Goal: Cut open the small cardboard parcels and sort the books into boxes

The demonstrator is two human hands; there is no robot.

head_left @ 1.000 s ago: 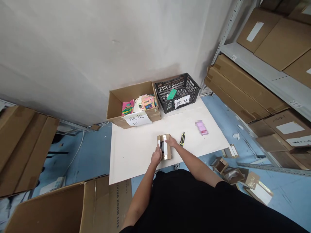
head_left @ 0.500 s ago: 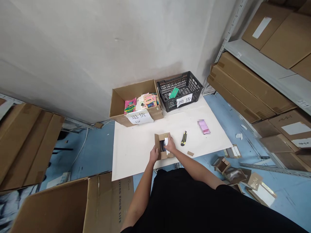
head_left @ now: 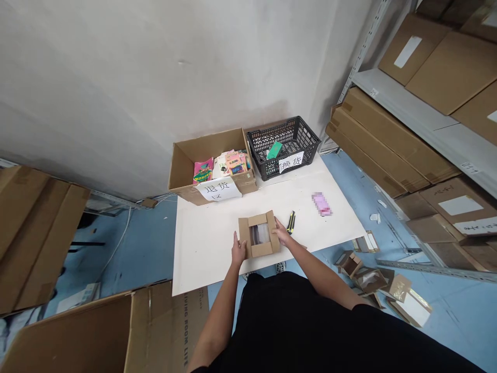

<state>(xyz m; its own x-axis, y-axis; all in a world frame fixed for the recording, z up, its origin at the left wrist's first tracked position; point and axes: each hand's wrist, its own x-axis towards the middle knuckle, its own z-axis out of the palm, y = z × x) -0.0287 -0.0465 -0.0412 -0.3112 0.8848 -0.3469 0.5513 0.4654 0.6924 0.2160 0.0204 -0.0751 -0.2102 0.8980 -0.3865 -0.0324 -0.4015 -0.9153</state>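
A small cardboard box [head_left: 259,234] lies on the white table [head_left: 217,233] with all its flaps spread outward; something pale wrapped in clear plastic shows inside. My left hand [head_left: 238,249] presses on the left flap with fingers stretched along it. My right hand [head_left: 282,233] rests on the right flap, fingers flat against the cardboard. A yellow-and-black utility knife [head_left: 291,221] lies just right of my right hand.
A cardboard box [head_left: 182,168] of colourful booklets and a black plastic crate [head_left: 303,137] holding a green item stand at the table's back, both with paper labels. A pink item [head_left: 322,203] lies to the right. Large cartons surround the table; opened small boxes litter the blue floor.
The small box's flaps have been spread open from a nearly closed state. My hands moved apart to its left and right flaps, and the contents now show.
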